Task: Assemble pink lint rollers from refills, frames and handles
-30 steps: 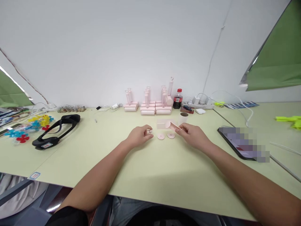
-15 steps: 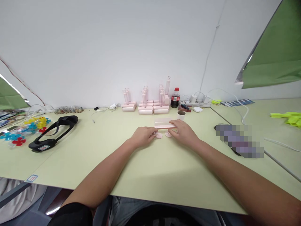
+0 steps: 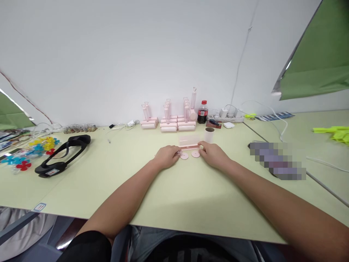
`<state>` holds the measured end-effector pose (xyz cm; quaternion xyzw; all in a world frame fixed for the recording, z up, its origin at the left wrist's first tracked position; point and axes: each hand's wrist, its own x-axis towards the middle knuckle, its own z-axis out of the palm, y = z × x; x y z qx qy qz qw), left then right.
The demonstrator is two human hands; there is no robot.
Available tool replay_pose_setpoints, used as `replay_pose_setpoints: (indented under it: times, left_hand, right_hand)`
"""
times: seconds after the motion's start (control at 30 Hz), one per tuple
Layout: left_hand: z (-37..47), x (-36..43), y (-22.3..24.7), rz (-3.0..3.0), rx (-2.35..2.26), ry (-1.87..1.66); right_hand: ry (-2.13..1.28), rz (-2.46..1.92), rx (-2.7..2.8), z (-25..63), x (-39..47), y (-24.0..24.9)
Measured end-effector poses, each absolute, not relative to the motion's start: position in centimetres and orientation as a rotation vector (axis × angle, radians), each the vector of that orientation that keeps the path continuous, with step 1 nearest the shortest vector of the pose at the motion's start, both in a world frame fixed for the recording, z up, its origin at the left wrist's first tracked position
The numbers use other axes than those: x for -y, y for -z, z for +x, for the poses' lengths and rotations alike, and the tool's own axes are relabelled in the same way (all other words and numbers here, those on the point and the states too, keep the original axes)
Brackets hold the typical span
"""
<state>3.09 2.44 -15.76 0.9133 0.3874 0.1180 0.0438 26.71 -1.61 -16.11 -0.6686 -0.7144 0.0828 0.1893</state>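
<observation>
Take the pink bar [image 3: 188,147] as the centre of the clock, with 12 o'clock toward the wall. The bar lies lengthwise between the two hands, above the desk [image 3: 174,196]. The right hand [image 3: 202,147], at 3 o'clock, has thumb and fingers closed narrowly on the right end of the bar. The left hand [image 3: 167,157], at 9 o'clock, is bent inward, with a small clear piece [image 3: 179,153] at its fingertips; whether it also grips the bar cannot be told.

Two pink discs lie flat near the bar: one disc [image 3: 184,156] at 7 o'clock, the other [image 3: 195,154] between 4 and 5 o'clock. A clear cover [image 3: 188,140] sits at 12 o'clock, just beyond the bar. A roll [image 3: 208,137] stands upright at 2 o'clock. Pink rollers [image 3: 168,127] stand between 11 and 12 o'clock; a bottle [image 3: 202,113] stands at 1 o'clock.
</observation>
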Motion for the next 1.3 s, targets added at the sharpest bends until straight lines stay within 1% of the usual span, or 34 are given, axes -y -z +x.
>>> replay_pose_setpoints:
  times: [0.23, 0.33, 0.43, 0.57, 0.63, 0.73, 0.83, 0.97, 1.13, 1.2, 1.3]
  left_hand:
    - [3.0, -2.5, 16.1, 2.824, -1.163, -0.368]
    - [2.9, -2.3, 15.7, 2.75, -1.215, -0.441]
    - [3.0, -1.7, 14.7, 2.626, -1.2, -0.694]
    - [3.5, -0.1, 13.2, 2.395, -0.884, -1.205]
    - [4.0, 0.9, 12.9, 2.166, -0.819, -1.316]
    - [4.8, 1.9, 13.2, 1.786, -0.748, -1.302]
    - [5.2, 2.1, 13.9, 1.568, -0.714, -1.261]
    - [5.2, 1.8, 14.4, 1.586, -0.778, -1.097]
    - [5.2, 2.2, 14.2, 1.58, -0.702, -0.903]
    - [5.2, 1.9, 14.2, 1.461, -0.693, -0.909]
    - [4.7, 0.8, 14.1, 1.254, -0.734, -1.056]
  right_hand:
    - [-0.272, -1.859, 1.989, 26.8, 2.5, 15.6]
    - [-0.272, -1.833, 1.96, 26.7, 2.9, 15.3]
    - [-0.248, -1.705, 1.893, 26.2, 3.6, 15.0]
    - [-0.294, -1.358, 1.948, 24.5, 5.1, 14.6]
    - [-0.374, -1.21, 2.039, 23.6, 5.8, 14.6]
    - [-0.486, -1.12, 2.088, 22.7, 6.3, 14.6]
    - [-0.486, -1.196, 2.062, 22.7, 6.4, 14.8]
    - [-0.409, -1.299, 2.083, 22.9, 6.3, 14.9]
    - [-0.518, -1.086, 2.17, 23.4, 6.3, 14.8]
    - [-0.539, -0.995, 2.211, 23.6, 6.5, 14.7]
    - [-0.518, -0.955, 2.259, 23.9, 6.8, 14.3]
